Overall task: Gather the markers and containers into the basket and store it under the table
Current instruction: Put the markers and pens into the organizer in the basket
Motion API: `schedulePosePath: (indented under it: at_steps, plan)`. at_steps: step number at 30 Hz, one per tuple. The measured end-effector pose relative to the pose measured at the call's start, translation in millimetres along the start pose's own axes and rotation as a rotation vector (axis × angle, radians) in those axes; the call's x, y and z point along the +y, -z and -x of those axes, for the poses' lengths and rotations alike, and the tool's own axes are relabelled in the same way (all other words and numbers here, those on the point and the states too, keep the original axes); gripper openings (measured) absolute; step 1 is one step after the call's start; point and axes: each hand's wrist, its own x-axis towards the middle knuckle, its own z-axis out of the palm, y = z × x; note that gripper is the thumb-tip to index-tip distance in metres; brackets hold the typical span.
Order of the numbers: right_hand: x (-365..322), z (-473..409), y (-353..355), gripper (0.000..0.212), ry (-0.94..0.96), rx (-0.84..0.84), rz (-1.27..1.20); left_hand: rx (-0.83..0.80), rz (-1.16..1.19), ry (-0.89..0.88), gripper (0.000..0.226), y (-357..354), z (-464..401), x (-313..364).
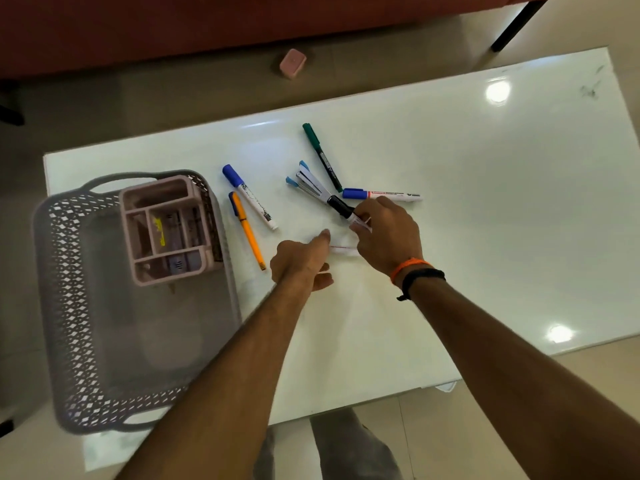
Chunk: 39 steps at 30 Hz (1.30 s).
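Observation:
A grey lattice basket [69, 306] stands on the left end of the white table [485, 202], with a pink compartment organiser [138, 271] inside it at the far end. My right hand [388, 233] grips a black-capped marker [339, 205] by its white barrel. My left hand [299, 261] is curled around a white marker [344, 250], index finger stretched out. Loose on the table lie a blue-capped white marker [251, 199], an orange pen [247, 230], a green marker [320, 155], a blue-capped marker with a red label [381, 195] and a silver item with light-blue tips [306, 184].
A pink block [292, 63] lies on the floor beyond the table's far edge, in front of a dark red sofa [207, 26]. A black furniture leg [516, 22] stands at the top right. The basket's near handle overhangs the table's front edge.

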Motion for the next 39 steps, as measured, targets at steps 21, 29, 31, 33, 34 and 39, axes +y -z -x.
schedulePosePath:
  at_steps: [21,29,31,33,34,39]
  plan:
    - [-34.6,3.7,9.8,0.013,-0.032,0.099,-0.393,0.128,-0.011,-0.548,0.012,56.6,18.4,10.4]
    - [-121.0,0.9,2.4,0.041,0.090,0.183,-0.639,0.259,0.011,-0.808,0.017,141.2,21.1,15.4]
    - [-145.2,0.1,1.8,0.052,0.136,0.197,-0.659,0.274,0.045,-0.845,0.015,165.1,24.2,17.0]
    - [-165.1,-0.9,2.8,0.058,0.191,0.206,-0.659,0.277,0.078,-0.871,0.012,185.5,26.2,19.7]
    - [-176.7,-1.5,3.1,0.058,0.216,0.214,-0.655,0.285,0.083,-0.880,0.012,197.6,26.9,21.1]
    - [-220.8,-5.6,3.2,0.051,0.261,0.259,-0.643,0.381,0.087,-0.912,0.021,242.5,20.9,30.5]
